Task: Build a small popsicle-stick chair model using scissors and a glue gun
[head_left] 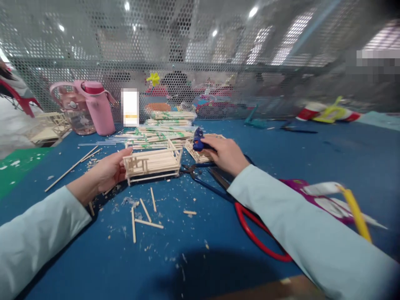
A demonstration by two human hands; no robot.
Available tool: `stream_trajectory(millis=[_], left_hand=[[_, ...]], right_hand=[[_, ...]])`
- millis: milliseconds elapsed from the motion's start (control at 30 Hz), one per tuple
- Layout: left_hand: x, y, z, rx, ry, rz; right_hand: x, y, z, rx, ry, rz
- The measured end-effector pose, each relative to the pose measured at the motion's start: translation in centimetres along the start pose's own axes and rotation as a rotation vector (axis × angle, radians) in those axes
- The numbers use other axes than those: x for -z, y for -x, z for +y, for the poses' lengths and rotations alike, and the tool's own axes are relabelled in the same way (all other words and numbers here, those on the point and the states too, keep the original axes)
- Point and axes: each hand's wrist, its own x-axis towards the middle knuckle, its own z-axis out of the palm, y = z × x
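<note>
My left hand (pixel 114 168) is closed on the left end of a small stick-built wooden frame (pixel 153 162), which has a slatted floor, low rails and corner posts. My right hand (pixel 226 154) grips a small dark blue tool with an orange spot (pixel 198 141), just right of that frame; its kind I cannot make out. Behind and under the right hand is a second stick-built piece (pixel 198 154), partly covered. Blue-handled pliers (pixel 200 179) lie below the right hand. Red-handled scissors (pixel 250 229) are partly hidden by my right sleeve.
Several short cut sticks (pixel 145 212) and crumbs lie in front. Packs of wrapped sticks (pixel 168 129) are stacked behind, near a pink bottle (pixel 101 108) and a clear pink one (pixel 78 112). A purple packet (pixel 321 200) is at right. A perforated metal screen (pixel 175 46) closes the back.
</note>
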Motion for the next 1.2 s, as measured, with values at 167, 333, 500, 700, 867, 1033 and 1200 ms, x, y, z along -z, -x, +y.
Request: stream_trajectory(millis=[167, 333, 500, 700, 867, 1033, 1200], left_hand=[[0.2, 0.0, -0.7, -0.074, -0.041, 0.085], [0.1, -0.2, -0.7, -0.182, -0.229, 0.22], [0.5, -0.4, -1.0, -0.342, -0.279, 0.325], [2.8, 1.2, -1.6, -0.548, -0.334, 0.539], [4.0, 2.2, -2.1, -0.49, -0.512, 0.446], [3.3, 2.1, -2.3, -0.496, -0.557, 0.369], [2.8, 1.9, -2.9, -0.576, -0.727, 0.24]], right_hand=[[-0.5, -0.1, 0.2, 0.017, -0.042, 0.011], [-0.1, 0.1, -0.3, -0.068, -0.004, -0.061], [2.4, -1.5, -1.6, -0.137, -0.107, 0.016], [3.3, -3.4, -5.3, -0.456, -0.453, 0.305], [0.5, -1.8, -8.3, -0.513, -0.507, 0.199], [-0.8, -1.0, -10.6, -0.399, -0.563, -0.02], [-1.0, -1.1, -11.7, -0.322, -0.589, -0.131]])
